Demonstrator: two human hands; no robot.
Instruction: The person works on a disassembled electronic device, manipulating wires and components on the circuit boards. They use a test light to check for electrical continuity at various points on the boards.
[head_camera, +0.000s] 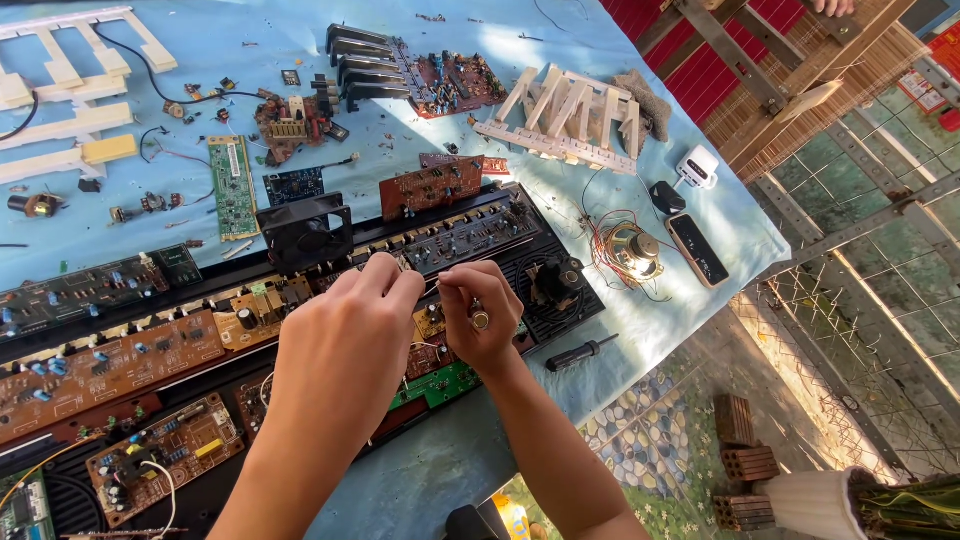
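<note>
The fingertips (388, 268) of the left hand (345, 335) are pinched shut on the end of a thin wire (432, 287), and the right hand (480, 318) is closed on its other end, with a small metal-capped part (480, 320) tucked against the curled fingers. The wire is held taut between the two hands, directly above the long black chassis (560, 318) that is used here as the landmark. Inside the chassis, brown circuit boards (110, 368) are laid in a row to the left of the hands, and a black fan (305, 235) stands on its far edge. A screwdriver (580, 352) lies just off its right end, a small loudspeaker (636, 250) with loose wiring beyond that, and a green board (233, 186) on the blue cloth (200, 40) behind it. The wire is judged light, limp and easily kinked or snapped at a solder joint; it is best taken close to its ends, between fingertips.
</note>
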